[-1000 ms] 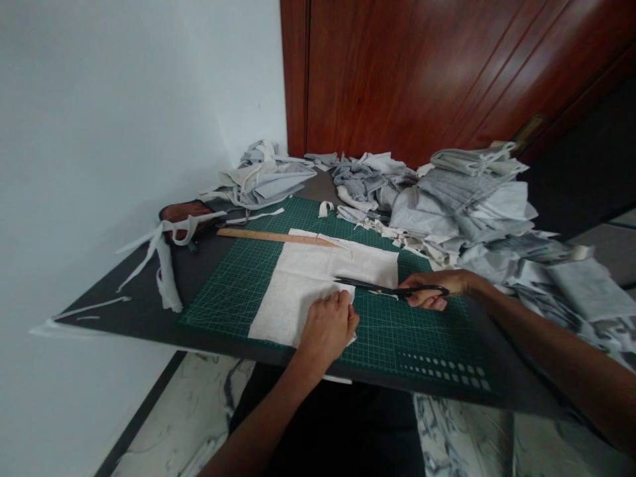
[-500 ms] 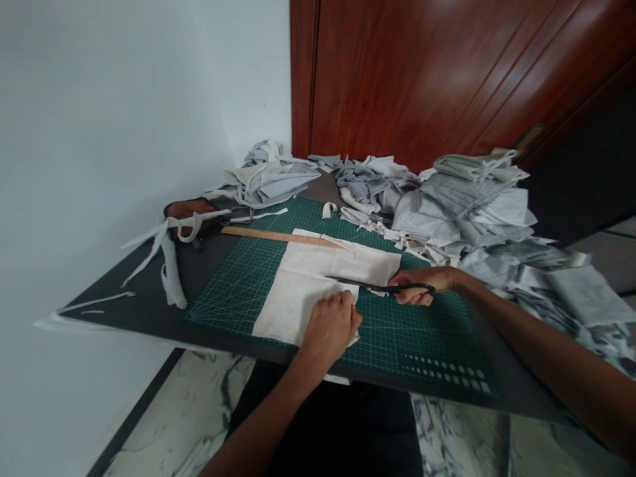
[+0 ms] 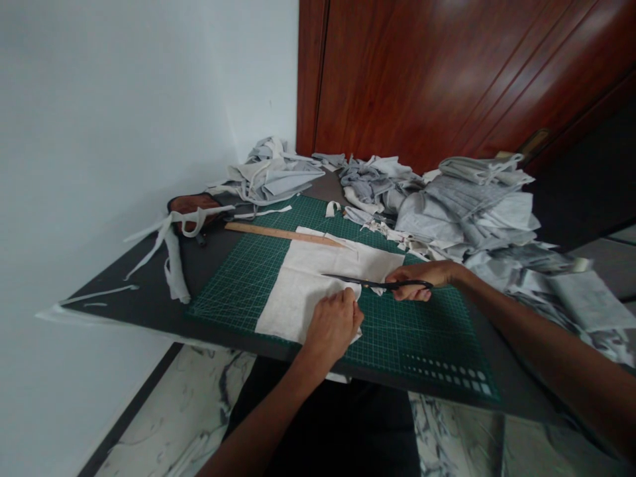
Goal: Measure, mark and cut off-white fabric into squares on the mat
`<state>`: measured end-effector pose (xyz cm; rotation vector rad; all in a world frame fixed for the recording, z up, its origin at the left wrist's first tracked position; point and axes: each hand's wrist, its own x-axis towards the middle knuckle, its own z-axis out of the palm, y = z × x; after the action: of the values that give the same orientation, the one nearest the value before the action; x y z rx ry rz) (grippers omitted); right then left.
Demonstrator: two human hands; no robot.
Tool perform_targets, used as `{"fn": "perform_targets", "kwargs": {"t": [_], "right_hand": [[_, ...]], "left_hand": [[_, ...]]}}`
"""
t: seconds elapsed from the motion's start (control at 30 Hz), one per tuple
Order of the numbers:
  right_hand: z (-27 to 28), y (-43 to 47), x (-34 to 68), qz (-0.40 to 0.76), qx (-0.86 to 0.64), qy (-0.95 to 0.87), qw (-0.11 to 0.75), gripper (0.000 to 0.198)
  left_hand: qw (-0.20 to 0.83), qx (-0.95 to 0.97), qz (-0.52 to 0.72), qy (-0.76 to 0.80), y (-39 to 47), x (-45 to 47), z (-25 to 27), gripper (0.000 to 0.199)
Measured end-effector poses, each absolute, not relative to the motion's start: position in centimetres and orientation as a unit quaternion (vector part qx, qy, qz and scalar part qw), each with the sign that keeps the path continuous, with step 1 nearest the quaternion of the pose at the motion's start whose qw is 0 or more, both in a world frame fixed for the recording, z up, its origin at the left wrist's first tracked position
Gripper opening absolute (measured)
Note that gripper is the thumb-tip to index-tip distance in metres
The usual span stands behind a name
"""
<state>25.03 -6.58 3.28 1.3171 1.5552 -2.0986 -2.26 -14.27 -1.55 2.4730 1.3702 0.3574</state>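
Note:
A white piece of cloth (image 3: 291,291) lies on a green cutting mat (image 3: 387,338), cut partway across from its right side. My right hand (image 3: 415,279) is closed round the handles of black scissors (image 3: 365,283). Their blades point left along the cut and look nearly together. Just below the blades, my left hand (image 3: 334,324) has its fingers curled on the cloth's near right edge, gripping it. A wooden ruler (image 3: 278,233) rests across the cloth's far left part.
Heaps of grey and white fabric (image 3: 462,205) crowd the table's back and right side. A brown pouch (image 3: 196,205) with white strips (image 3: 173,265) over it lies at the left, near the wall. A wooden door (image 3: 397,79) stands behind.
The scissors have moved slightly left into the cloth, and their blades look closer together. My left hand keeps its place on the cloth. The whole view has shifted a little.

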Motion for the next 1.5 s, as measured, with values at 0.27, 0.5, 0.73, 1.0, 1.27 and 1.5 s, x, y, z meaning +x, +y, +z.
{"fn": "perform_targets", "kwargs": {"t": [0.27,0.5,0.73,1.0,1.27,1.5], "right_hand": [[3.2,-6.4,24.3,-0.689,0.463,0.545,0.122,0.041],[2.6,-6.4,24.2,-0.698,0.464,0.537,0.102,0.038],[1.6,-6.6,24.9,-0.711,0.438,0.547,0.056,0.035],[1.5,-6.6,24.8,-0.723,0.446,0.526,0.05,0.038],[1.9,-7.8,23.7,-0.726,0.469,0.502,0.027,0.035],[1.5,-7.9,23.9,-0.737,0.463,0.492,0.016,0.044]], "left_hand": [[0.152,0.856,0.123,0.477,-14.3,-2.2,-1.4,0.018],[0.142,0.858,0.12,0.479,-14.3,-2.2,-1.6,0.015],[0.147,0.86,0.124,0.473,-14.2,-2.2,-1.7,0.017],[0.138,0.861,0.113,0.477,-14.4,-2.3,-1.5,0.016],[0.119,0.877,0.122,0.449,-14.5,-2.3,-2.1,0.015],[0.129,0.876,0.105,0.453,-14.3,-2.4,-1.7,0.015]]}}
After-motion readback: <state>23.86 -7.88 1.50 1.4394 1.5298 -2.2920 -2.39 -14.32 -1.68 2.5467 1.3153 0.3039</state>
